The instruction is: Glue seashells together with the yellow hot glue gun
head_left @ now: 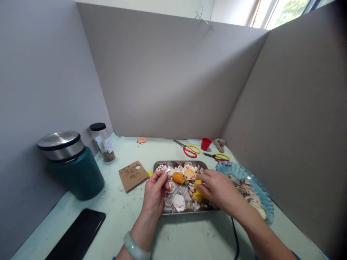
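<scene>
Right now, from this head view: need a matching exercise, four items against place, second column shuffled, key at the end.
Column one
1. Right hand
2. Red cup
3. Black phone
4. Brown board

Column two
A. Flat on the table, nearer the camera than the teal container
B. At the yellow tool, over the metal tray
C. Between the teal container and the metal tray
D. Toward the back of the table, between two pairs of scissors and a knobbly piece

Pairs: 1-B, 2-D, 3-A, 4-C
</scene>
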Motion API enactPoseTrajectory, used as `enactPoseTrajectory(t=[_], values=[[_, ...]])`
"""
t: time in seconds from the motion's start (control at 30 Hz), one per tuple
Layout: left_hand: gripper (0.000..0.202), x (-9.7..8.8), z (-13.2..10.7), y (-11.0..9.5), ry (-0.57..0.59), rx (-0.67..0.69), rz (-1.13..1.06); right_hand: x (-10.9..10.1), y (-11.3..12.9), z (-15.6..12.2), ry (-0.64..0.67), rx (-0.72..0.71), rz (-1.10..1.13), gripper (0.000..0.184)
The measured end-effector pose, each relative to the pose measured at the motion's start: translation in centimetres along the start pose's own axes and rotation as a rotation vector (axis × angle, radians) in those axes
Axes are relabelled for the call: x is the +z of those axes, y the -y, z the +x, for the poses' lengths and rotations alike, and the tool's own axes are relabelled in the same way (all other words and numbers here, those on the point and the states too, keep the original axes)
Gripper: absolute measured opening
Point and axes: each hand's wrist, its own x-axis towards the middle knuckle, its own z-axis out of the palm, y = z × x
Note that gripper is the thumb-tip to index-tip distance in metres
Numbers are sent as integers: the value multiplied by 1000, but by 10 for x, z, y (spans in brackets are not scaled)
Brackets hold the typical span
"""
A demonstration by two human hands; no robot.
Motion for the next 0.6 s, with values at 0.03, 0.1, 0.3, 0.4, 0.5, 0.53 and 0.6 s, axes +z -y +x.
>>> enactPoseTrajectory(t=[0.03, 0.1, 0.3, 0.4, 0.5, 0.53, 0.6], values=[[37, 0, 0, 0, 2, -1, -5, 1, 12, 9, 26, -62, -26, 15], [36, -1, 0, 1, 4, -3, -17, 8, 34, 27, 140, -216, -98, 14], [34, -1, 0, 2, 44, -11, -47, 46, 63, 53, 241, -284, -115, 14], [34, -1, 0, 2, 42, 2, -47, 49, 58, 52, 222, -264, -72, 16], [35, -2, -1, 2, 26, 7, -39, 39, 45, 47, 149, -201, 22, 15], [35, -2, -1, 2, 21, 9, -34, 35, 40, 44, 108, -168, 63, 13], [35, -2, 0, 3, 15, 15, -10, 26, 32, 38, 16, -109, 160, 11]])
